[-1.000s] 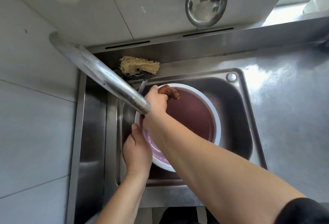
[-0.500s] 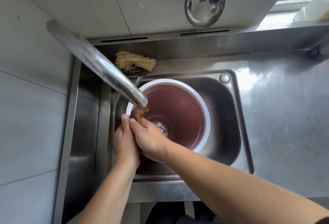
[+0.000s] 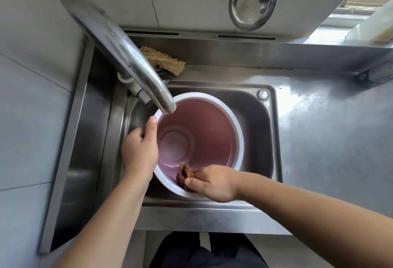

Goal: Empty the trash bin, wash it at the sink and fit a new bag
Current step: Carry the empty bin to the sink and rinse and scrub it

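A round trash bin (image 3: 212,125), pink inside with a white rim, stands tilted in the steel sink (image 3: 263,131). My left hand (image 3: 140,150) grips the bin's left rim, thumb along the edge. My right hand (image 3: 210,180) is shut on a brown scrubbing pad (image 3: 184,175) and presses it against the near rim, just inside the bin. A little water lies at the bin's bottom near the pad. The steel tap spout (image 3: 131,63) ends just above the bin's far-left rim; no stream of water shows.
A fibrous loofah scrubber (image 3: 165,62) lies on the ledge behind the sink. A metal ladle (image 3: 253,1) hangs on the tiled wall above. Steel counter (image 3: 331,140) runs to the right; a tiled wall closes the left side.
My right hand carried the brown pad from the bin's far rim, past the left rim under the tap, to the near rim. My left hand stayed on the left rim.
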`<action>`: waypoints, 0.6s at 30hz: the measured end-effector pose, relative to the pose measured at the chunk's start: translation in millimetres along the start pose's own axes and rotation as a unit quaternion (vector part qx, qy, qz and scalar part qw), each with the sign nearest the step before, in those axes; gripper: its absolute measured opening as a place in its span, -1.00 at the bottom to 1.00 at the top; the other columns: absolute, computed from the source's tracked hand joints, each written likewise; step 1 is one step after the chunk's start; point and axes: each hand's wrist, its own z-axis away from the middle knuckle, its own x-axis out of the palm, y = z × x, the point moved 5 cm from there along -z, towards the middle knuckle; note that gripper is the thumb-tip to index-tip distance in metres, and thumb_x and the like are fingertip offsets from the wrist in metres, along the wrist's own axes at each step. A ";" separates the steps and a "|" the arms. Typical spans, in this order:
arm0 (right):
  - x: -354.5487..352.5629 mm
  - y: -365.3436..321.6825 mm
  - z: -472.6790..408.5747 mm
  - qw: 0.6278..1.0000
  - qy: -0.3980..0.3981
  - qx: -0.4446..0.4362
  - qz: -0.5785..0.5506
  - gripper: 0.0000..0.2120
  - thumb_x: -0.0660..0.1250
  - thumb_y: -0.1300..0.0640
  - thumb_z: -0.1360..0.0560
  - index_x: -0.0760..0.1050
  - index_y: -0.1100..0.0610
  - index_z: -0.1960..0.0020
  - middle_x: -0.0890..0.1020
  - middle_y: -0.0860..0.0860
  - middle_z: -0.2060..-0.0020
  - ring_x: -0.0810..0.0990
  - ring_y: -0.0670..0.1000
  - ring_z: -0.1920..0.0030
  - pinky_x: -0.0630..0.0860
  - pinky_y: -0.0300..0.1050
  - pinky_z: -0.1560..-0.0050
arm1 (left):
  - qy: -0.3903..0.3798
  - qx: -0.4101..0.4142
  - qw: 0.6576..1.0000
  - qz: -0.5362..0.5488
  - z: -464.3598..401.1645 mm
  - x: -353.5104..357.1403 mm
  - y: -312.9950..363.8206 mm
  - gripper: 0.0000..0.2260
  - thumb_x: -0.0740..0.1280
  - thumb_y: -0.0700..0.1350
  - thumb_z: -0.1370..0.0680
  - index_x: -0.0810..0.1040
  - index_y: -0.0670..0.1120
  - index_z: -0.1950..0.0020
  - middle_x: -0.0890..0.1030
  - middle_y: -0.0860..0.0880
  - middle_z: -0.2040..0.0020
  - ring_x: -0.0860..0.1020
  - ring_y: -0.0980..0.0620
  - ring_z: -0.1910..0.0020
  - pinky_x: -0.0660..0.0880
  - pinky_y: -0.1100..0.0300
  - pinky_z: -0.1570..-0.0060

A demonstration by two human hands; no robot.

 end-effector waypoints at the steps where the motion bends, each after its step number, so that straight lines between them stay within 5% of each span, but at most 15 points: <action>1: -1.1 8.1 1.1 0.998 -0.015 0.008 0.054 -0.60 -0.01 -0.18 -0.64 0.41 0.08 0.12 0.60 0.12 0.04 0.51 0.16 0.02 0.39 -0.06 -0.02 | -0.007 0.009 1.000 -0.010 0.2 0.9 1.0 -0.44 0.18 0.41 -0.47 0.47 -0.06 0.40 0.50 0.04 0.48 0.48 0.03 0.42 0.41 0.11 0.35; 3: -5.9 21.3 -1.3 0.985 -0.033 0.017 0.166 -0.60 -0.01 -0.16 -0.63 0.45 0.10 0.06 0.61 0.13 -0.09 0.54 0.20 -0.09 0.46 0.02 -0.15 | -0.020 0.030 0.999 -0.034 1.2 3.7 4.0 -0.47 0.18 0.40 -0.49 0.42 -0.01 0.43 0.44 0.09 0.54 0.38 0.13 0.52 0.31 0.17 0.41; 5: -12.3 34.2 -6.0 0.956 -0.051 0.033 0.286 -0.49 -0.04 -0.17 -0.62 0.51 0.13 -0.22 0.55 0.08 -0.28 0.48 0.18 -0.29 0.37 0.10 -0.36 | -0.029 0.049 0.997 -0.058 2.4 6.1 9.8 -0.44 0.18 0.38 -0.51 0.37 -0.04 0.44 0.42 0.11 0.55 0.35 0.12 0.54 0.26 0.17 0.44; 8: -22.3 48.4 -10.6 0.888 -0.076 0.037 0.451 -0.48 -0.07 -0.15 -0.65 0.27 0.01 -0.52 0.42 0.08 -0.44 0.29 0.18 -0.47 0.13 0.18 -0.50 | -0.044 0.075 0.994 -0.071 3.2 11.6 17.5 -0.41 0.19 0.35 -0.52 0.31 -0.12 0.44 0.43 0.11 0.54 0.36 0.09 0.52 0.27 0.14 0.45; 12: -46.4 59.3 -10.2 0.821 -0.046 0.028 0.569 -0.51 -0.06 -0.07 -0.68 0.18 0.02 -0.57 0.30 0.14 -0.52 0.10 0.24 -0.56 -0.03 0.23 -0.55 | -0.067 0.074 0.993 -0.057 4.9 19.1 21.2 -0.45 0.20 0.32 -0.54 0.32 -0.04 0.47 0.42 0.12 0.57 0.37 0.12 0.53 0.24 0.16 0.43; 15: -68.3 62.8 -14.2 0.806 0.009 0.033 0.591 -0.51 -0.10 0.00 -0.70 0.20 0.14 -0.57 0.18 0.16 -0.57 -0.03 0.24 -0.59 -0.12 0.22 -0.56 | -0.075 0.075 0.993 -0.060 3.7 22.1 21.4 -0.52 0.19 0.31 -0.55 0.41 0.09 0.47 0.42 0.14 0.57 0.32 0.08 0.54 0.24 0.16 0.42; 18: -86.6 60.7 -23.9 0.801 0.066 0.006 0.594 -0.48 -0.15 0.02 -0.71 0.21 0.26 -0.55 0.14 0.20 -0.58 -0.08 0.23 -0.60 -0.19 0.18 -0.57 | -0.073 0.073 0.993 -0.055 3.6 22.9 18.9 -0.46 0.19 0.33 -0.54 0.34 -0.04 0.46 0.41 0.11 0.58 0.33 0.09 0.55 0.26 0.15 0.42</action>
